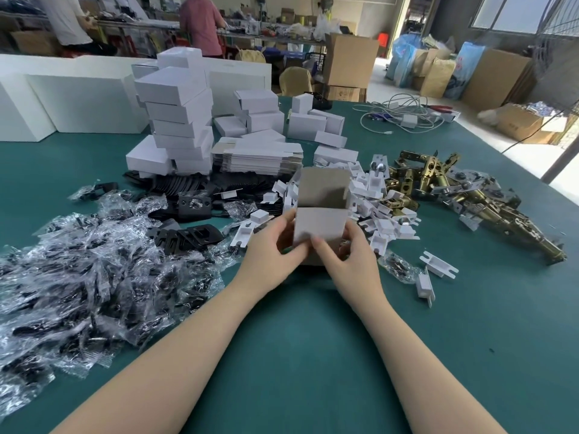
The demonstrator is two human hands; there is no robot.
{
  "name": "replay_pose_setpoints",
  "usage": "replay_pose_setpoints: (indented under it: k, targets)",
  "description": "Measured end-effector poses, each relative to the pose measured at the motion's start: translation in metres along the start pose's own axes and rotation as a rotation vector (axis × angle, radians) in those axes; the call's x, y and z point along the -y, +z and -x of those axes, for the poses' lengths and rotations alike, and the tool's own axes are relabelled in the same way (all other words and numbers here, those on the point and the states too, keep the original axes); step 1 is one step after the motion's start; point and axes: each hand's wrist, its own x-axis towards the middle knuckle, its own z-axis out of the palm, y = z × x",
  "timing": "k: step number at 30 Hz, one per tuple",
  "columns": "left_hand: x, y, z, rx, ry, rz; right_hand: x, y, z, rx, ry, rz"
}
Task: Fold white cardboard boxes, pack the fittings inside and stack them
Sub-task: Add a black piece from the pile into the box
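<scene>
Head view: left hand point(275, 242) and right hand point(347, 255) both grip the half-formed white box point(321, 223), upright on the green table point(297, 339) near the flat blanks point(260, 156). Tuck bottom flaps squarely, hold walls firm. Box top open, looks empty; brass latches point(463, 195) unpacked, well apart.

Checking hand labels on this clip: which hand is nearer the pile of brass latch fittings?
Right. The right hand grips the open box on the side facing the brass latch fittings; the left hand grips the box's far side, toward the bagged parts.
</scene>
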Motion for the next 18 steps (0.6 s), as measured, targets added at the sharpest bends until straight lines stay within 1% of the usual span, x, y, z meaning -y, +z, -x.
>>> replay_pose_setpoints:
  k: [2, 3, 4, 5, 6, 7, 8, 9, 10, 11, 14, 15, 16, 18]
  targets:
    - [-0.01, 0.0, 0.0, 0.01, 0.052, 0.041, -0.006, -0.001, -0.002, 0.016, 0.007, 0.027]
    - [-0.019, -0.002, -0.002, -0.057, 0.065, 0.129, -0.007, -0.001, -0.002, 0.017, 0.018, 0.03]
    - [-0.027, -0.008, -0.007, -0.181, 0.075, 0.205, -0.007, -0.002, -0.002, 0.017, 0.024, 0.025]
    - [-0.035, -0.019, -0.016, -0.338, 0.077, 0.238, -0.008, -0.002, -0.003, 0.017, 0.027, 0.019]
    - [-0.041, -0.032, -0.028, -0.487, 0.057, 0.212, -0.008, -0.001, -0.003, 0.019, 0.03, 0.016]
    - [-0.045, -0.05, -0.041, -0.594, 0.022, 0.141, -0.008, 0.0, -0.002, 0.025, 0.035, 0.019]
    - [-0.047, -0.069, -0.054, -0.643, -0.035, 0.033, -0.007, 0.0, -0.002, 0.031, 0.042, 0.024]
    - [-0.046, -0.088, -0.067, -0.628, -0.117, -0.112, -0.007, 0.001, -0.003, 0.031, 0.053, 0.029]
    - [-0.042, -0.106, -0.078, -0.551, -0.213, -0.299, -0.007, 0.001, -0.003, 0.026, 0.064, 0.035]
    - [-0.035, -0.124, -0.088, -0.412, -0.313, -0.529, -0.007, 0.002, -0.004, 0.018, 0.074, 0.04]
    - [-0.021, -0.153, -0.097, 0.199, -0.559, -1.255, -0.006, 0.001, -0.004, 0.019, 0.078, 0.038]
    - [-0.019, -0.157, -0.096, 0.335, -0.573, -1.427, -0.006, 0.001, -0.004, 0.025, 0.075, 0.034]
    - [-0.018, -0.159, -0.095, 0.389, -0.543, -1.534, -0.005, 0.001, -0.004, 0.031, 0.074, 0.03]
    - [-0.018, -0.161, -0.096, 0.33, -0.461, -1.588, -0.005, 0.001, -0.004, 0.038, 0.074, 0.027]
